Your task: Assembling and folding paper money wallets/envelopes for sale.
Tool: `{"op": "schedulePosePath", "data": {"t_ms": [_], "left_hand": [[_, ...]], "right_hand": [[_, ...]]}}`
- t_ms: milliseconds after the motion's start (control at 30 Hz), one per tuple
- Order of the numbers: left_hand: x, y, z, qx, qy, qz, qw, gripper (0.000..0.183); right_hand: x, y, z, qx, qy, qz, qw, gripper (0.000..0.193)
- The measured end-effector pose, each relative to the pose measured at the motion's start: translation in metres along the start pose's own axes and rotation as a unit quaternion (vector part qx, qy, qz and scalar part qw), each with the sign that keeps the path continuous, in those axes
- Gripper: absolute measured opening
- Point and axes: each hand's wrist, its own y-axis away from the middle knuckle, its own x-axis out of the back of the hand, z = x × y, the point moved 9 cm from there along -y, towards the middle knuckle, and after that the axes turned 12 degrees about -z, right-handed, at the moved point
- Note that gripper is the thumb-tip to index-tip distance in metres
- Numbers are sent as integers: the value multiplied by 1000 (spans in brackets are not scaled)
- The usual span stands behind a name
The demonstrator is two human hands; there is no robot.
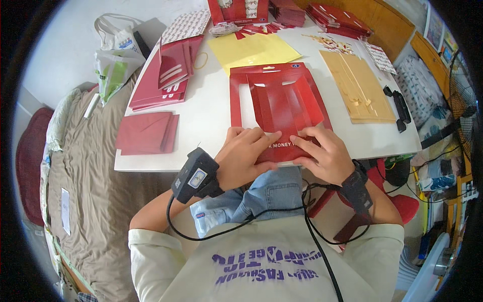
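Observation:
A red cardboard package with a cut-out window and raised, folded flaps lies on the white table in front of me. Both my hands are at its near end, by the table's front edge. My left hand grips the lower left part, with the index finger reaching across the card and the thumb at the near edge. On the lower right part, my right hand holds the card between bent fingers and thumb. The undersides of the fingertips are hidden. Each wrist carries a black strapped device with a cable.
Red envelopes and maroon card sheets lie at left. Beyond the package is a yellow sheet. Tan sheets and black pieces lie at right. More red stacks stand far back. Black cables cross my lap.

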Motion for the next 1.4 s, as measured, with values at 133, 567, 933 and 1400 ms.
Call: {"op": "schedulePosePath", "data": {"t_ms": [133, 567, 933, 1400], "left_hand": [[-1, 1, 1, 19, 22, 8, 1000, 60], [0, 1, 7, 13, 20, 57, 998, 49], [4, 3, 16, -3, -34, 79, 996, 51], [1, 0, 18, 35, -11, 58, 998, 48]], "right_hand": [[2, -1, 2, -6, -42, 0, 999, 47], [-2, -8, -3, 18, -1, -36, 999, 44], [1, -9, 1, 16, -59, -19, 998, 37], [7, -9, -9, 57, 0, -3, 998, 38]]}}
